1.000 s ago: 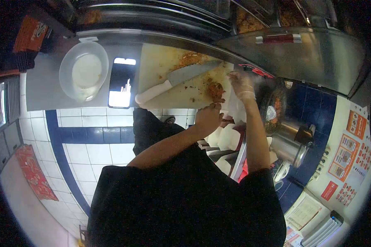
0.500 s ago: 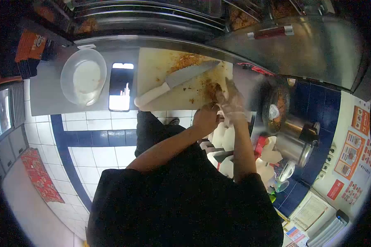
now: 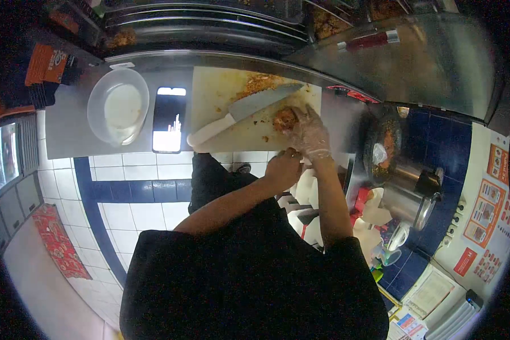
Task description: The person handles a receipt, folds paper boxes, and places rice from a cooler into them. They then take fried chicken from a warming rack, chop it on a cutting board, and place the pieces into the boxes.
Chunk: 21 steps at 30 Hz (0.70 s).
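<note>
A clear plastic glove covers my right hand [image 3: 310,135], which lies at the right side of the cutting board [image 3: 209,93]. Its fingers curve round a browned clump of meat [image 3: 285,119]. My left hand [image 3: 284,169] is bare and closed, just below the board's near edge, close to the glove's wrist; what sits in its fingers is hidden. Slanting across the board is a large knife [image 3: 260,105] with a white handle, left of the meat. Brown scraps [image 3: 255,85] are scattered behind and around the blade.
Left of the board lie a phone [image 3: 169,120] with a lit screen and a translucent oval container [image 3: 118,107]. A metal appliance [image 3: 425,62] overhangs the counter. Steel pots [image 3: 408,201] stand at the right. Pale cartons [image 3: 306,218] are below my hands.
My right hand has shifted slightly and slowed, and the rounded meat clump now shows beside its fingers. The left hand stays almost in place. The knife has not moved on the board.
</note>
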Tool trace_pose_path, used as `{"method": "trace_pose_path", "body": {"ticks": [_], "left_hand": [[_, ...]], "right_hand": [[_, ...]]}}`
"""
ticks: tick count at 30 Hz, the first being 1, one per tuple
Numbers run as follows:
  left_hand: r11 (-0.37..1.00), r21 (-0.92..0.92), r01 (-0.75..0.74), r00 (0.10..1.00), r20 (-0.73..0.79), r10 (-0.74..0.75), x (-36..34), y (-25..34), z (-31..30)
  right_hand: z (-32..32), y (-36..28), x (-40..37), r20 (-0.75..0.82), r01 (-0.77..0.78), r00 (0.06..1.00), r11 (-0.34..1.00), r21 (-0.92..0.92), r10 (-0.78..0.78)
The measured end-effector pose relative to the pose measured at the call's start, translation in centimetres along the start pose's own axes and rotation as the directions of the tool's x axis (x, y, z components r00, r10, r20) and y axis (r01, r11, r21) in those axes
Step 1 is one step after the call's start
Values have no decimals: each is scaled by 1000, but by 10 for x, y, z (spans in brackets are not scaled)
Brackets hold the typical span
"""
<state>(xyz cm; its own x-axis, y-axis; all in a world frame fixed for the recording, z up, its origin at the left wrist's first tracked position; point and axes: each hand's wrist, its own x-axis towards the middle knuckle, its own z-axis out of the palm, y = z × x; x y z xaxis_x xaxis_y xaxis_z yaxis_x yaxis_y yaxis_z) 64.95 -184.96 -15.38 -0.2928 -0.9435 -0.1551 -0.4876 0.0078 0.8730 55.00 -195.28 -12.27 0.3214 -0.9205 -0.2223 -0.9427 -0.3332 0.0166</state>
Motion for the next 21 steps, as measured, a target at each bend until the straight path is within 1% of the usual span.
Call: {"method": "trace_pose_path", "body": {"ticks": [1,2,3,4,6,7,9,10,12,13,15,16,18,19,20,21], "left_hand": [[999,-39,-9,999,46,11,-5,1,-4],[997,-79,-16,996,92,23,-9,1,-8],[996,-94,-10,995,100,19,-12,1,-11],[996,-93,-4,995,99,13,-16,3,-15],[994,-103,30,989,150,-15,-21,6,-25],[994,-102,37,989,147,-21,-22,3,-25],[996,-86,19,989,147,-6,-26,-1,-26],[996,-83,21,989,148,-8,-27,0,-32],[991,-118,70,980,193,-46,-29,5,-47],[991,-116,68,981,191,-45,-30,4,-49],[988,-141,63,989,141,-43,-34,3,-52],[988,-140,65,990,135,-46,-35,2,-53],[990,-127,64,992,118,-49,-38,-1,-54],[990,-127,66,992,113,-51,-39,-4,-52],[990,-130,56,992,121,-41,-40,-8,-50],[990,-133,47,991,131,-29,-41,-12,-48]], "right_hand": [[-3,-3,0,3,6,1000,1000,4,-6],[-7,-3,-1,-50,87,995,996,-14,-87],[-10,-5,-2,-103,166,980,986,-35,-169],[-11,-8,-2,-100,171,980,985,-32,-173],[-12,-12,-1,-319,273,899,954,-127,-299],[-9,-11,0,-318,279,898,952,-124,-304],[4,-2,2,-339,364,869,930,-53,-360],[12,2,2,-341,365,869,930,-50,-359],[27,9,4,-282,394,889,916,70,-361],[29,10,3,-285,396,887,916,68,-362],[33,11,-2,-270,472,840,879,-62,-470],[31,8,-5,-272,477,837,877,-62,-475],[29,3,-9,-259,361,911,924,126,-320],[36,6,-8,-260,365,909,922,125,-325],[48,10,-7,-229,253,962,807,534,-150],[58,16,-7,-123,104,992,530,842,0]]}}
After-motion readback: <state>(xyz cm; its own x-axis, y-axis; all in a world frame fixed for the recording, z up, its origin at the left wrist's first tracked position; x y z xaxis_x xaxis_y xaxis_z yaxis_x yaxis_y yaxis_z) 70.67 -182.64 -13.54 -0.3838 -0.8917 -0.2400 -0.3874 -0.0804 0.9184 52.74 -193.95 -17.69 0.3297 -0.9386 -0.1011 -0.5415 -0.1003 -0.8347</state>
